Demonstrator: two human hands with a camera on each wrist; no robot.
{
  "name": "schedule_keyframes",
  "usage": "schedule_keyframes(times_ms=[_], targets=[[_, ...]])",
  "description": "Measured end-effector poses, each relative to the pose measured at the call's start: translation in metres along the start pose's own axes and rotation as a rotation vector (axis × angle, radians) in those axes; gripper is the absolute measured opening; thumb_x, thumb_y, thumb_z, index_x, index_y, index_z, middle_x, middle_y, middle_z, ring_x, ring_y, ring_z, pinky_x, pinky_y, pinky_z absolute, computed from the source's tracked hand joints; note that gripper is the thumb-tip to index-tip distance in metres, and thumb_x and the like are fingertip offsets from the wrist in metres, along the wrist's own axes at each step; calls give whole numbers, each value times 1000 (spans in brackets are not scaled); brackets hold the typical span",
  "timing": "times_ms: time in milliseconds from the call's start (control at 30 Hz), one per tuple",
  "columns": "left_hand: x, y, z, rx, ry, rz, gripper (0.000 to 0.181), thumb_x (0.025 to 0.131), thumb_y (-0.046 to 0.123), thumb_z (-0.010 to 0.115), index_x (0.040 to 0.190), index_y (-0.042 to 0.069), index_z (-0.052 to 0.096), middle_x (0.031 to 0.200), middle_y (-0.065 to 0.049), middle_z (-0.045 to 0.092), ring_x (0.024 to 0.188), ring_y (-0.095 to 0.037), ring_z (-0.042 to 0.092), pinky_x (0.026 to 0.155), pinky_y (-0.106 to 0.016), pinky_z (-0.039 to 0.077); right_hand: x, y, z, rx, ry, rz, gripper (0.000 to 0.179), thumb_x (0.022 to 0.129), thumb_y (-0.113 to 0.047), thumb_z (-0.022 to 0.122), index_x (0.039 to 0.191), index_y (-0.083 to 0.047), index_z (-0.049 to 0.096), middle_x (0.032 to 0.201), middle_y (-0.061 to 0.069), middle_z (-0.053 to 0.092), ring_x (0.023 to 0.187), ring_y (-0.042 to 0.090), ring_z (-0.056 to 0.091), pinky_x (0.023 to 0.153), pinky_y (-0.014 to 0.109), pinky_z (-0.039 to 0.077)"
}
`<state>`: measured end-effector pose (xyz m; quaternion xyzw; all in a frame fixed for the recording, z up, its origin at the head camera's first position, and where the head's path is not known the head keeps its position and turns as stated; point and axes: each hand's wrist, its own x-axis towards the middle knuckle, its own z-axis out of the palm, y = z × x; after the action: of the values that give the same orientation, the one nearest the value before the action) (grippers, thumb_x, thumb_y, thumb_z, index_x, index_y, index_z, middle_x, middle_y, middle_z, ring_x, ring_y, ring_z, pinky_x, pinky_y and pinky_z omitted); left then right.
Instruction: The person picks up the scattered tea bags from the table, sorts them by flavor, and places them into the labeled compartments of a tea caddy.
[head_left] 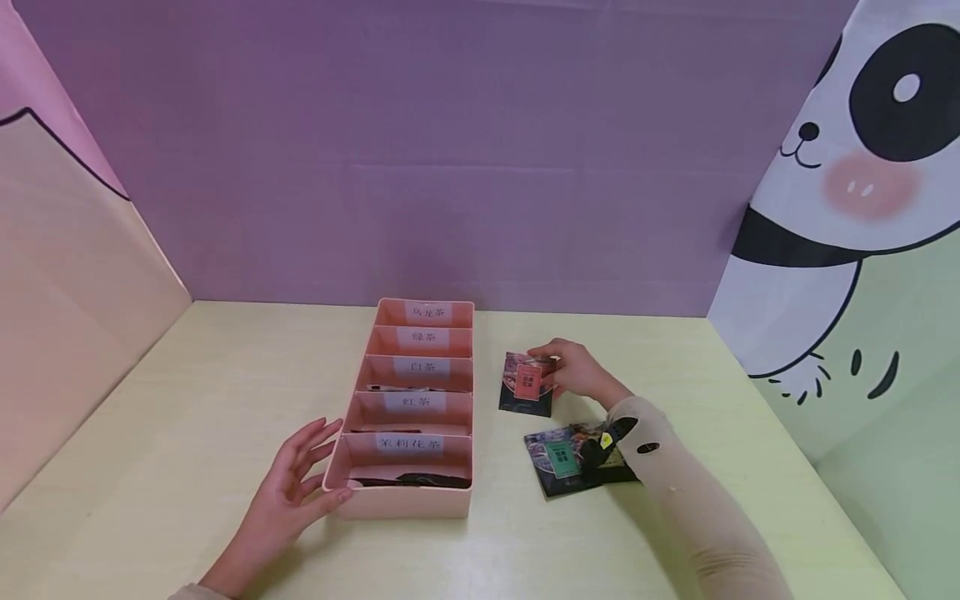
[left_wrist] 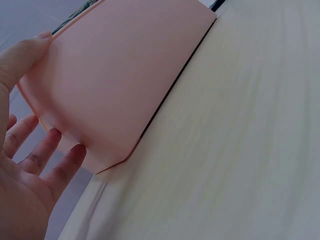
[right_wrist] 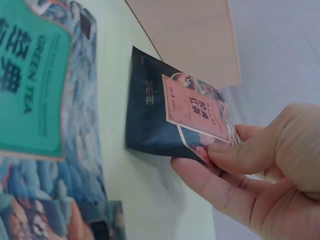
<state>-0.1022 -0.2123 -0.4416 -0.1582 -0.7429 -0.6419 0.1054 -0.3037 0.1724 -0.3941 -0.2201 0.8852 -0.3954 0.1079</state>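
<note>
Nearest of all, a pale sleeve (head_left: 697,500) is stretched over the tabletop (head_left: 187,400) to the right of the pink box (head_left: 405,504). Just right of that box, a red packet (head_left: 527,383) is pinched at one edge between thumb and finger of the right grip (head_left: 577,369); whether its lower edge is rested on the tabletop cannot be told. At the box's near left corner, the left grip (head_left: 296,475) is kept loose, its thumb laid at the rim and its fingertips set against the outer wall, not closed round it.

Since only a small part of the packet is held, it could be twisted or dropped if it were knocked against the box's side. If it were brought over the box, its free edge could be caught on a divider (head_left: 457,454), or it could be let fall into a neighbouring compartment, the slots being narrow. The box could be shoved askew by a push from its right, so lightly is it braced. Near the box's right side, a green packet (head_left: 558,458) is overlapped in view by the dark wrist camera (head_left: 596,452); it could be dragged if the forearm were lowered. Dark packets (head_left: 435,481) in the box's nearest compartment could be buckled by anything forced down on them.
</note>
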Motion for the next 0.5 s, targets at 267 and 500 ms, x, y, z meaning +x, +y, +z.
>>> schedule_keyframes(times_ms=[267,500], targets=[[1,-1,1,-15,-4,27,83,83,-16,70,151,6,28,145,17,46,124,2,47,94,-13,44,-7,-6,-10,11,69,-40,53,82,24,50,132,7,59,111,20,56,85,29,68,57,39,59],[1,-1,0,-11,-6,22,84,83,-15,70,152,7,27,146,14,45,124,2,47,94,-13,44,-13,-19,-9,103,146,-50,46,85,19,60,130,6,61,110,21,58,83,30,69,63,50,59]])
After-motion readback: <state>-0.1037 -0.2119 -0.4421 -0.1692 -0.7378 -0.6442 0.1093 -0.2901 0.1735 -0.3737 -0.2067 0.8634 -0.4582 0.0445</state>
